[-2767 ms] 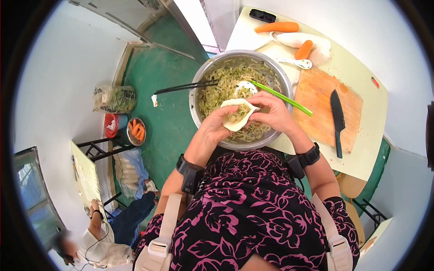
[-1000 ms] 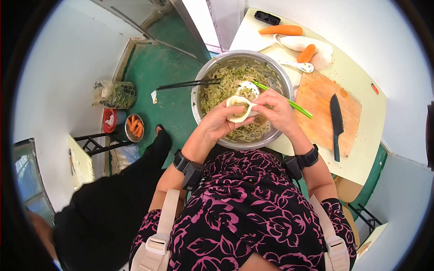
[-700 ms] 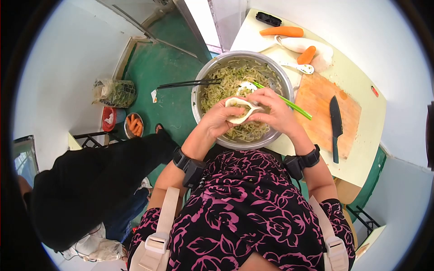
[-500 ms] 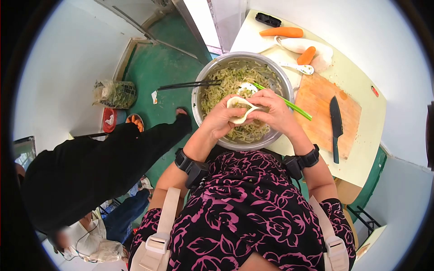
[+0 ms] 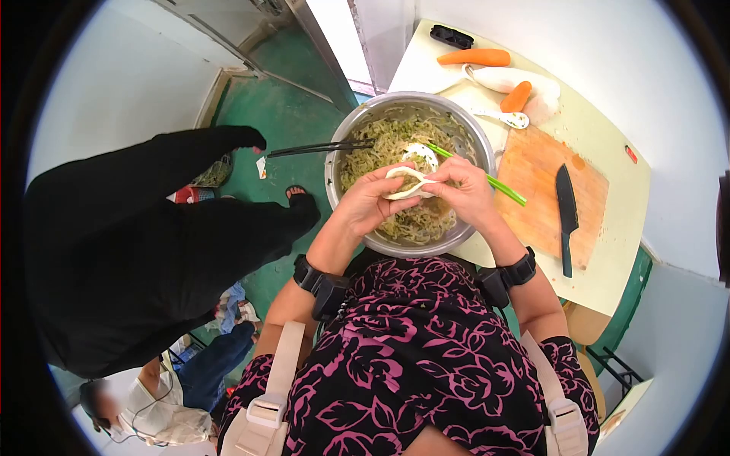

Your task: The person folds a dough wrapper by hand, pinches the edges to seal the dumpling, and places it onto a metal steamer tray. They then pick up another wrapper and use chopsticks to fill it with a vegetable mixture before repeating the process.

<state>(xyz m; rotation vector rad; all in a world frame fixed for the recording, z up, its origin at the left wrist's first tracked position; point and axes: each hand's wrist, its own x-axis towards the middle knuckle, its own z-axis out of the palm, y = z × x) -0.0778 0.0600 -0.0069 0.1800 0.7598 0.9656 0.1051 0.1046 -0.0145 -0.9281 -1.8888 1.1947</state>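
Fingers of both hands, grasping: left hand point(image 5: 366, 201) cupping one dough wrapper point(image 5: 411, 193), thumb in its mouth; right hand point(image 5: 465, 186) pinching the right-hand edge, so the piece lies between the two sets of fingertips, just above frame centre. Handling, as judged: small, firm pinches, rim to rim, with the shredded filling point(image 5: 411, 181) kept clear of the edge by the left thumb. Beneath, upper centre, metal bowl point(image 5: 411, 102) of similar mix; farther, upper right, cutting board point(image 5: 525, 175) bearing one dark-bladed knife point(image 5: 566, 205).
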